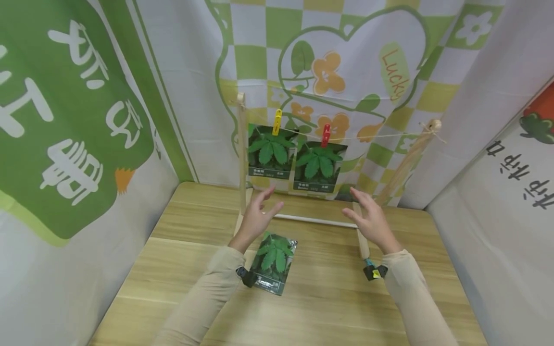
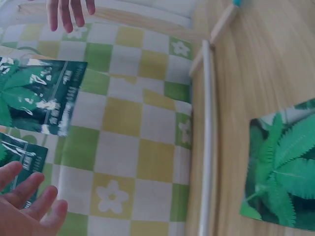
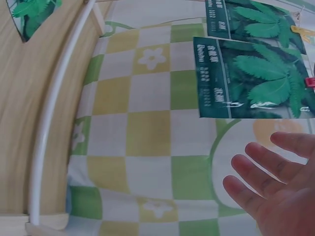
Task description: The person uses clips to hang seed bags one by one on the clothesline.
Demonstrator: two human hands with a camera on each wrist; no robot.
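Note:
My left hand (image 1: pixel 256 218) is held in the air with its fingers spread and nothing in them, in front of a hanging packet (image 1: pixel 269 153) with a green leaf picture. A yellow clothespin (image 1: pixel 277 122) clips that packet to a string (image 1: pixel 385 137). Beside it hangs a matching packet (image 3: pixel 253 78), pinned by a red clothespin (image 1: pixel 326 135). My right hand (image 1: pixel 372 221), also empty with its fingers extended, is raised to the right of this second packet. A third glossy leaf packet (image 1: pixel 274 264) lies on the table, close to my left wrist and partly covered by it.
The string runs between two wooden posts, the left post (image 1: pixel 242 154) and the right post (image 1: pixel 407 166). A white rod (image 1: pixel 316 220) joins their feet low over the wooden table (image 1: pixel 329 298). Behind stands a checkered curtain (image 1: pixel 281 26).

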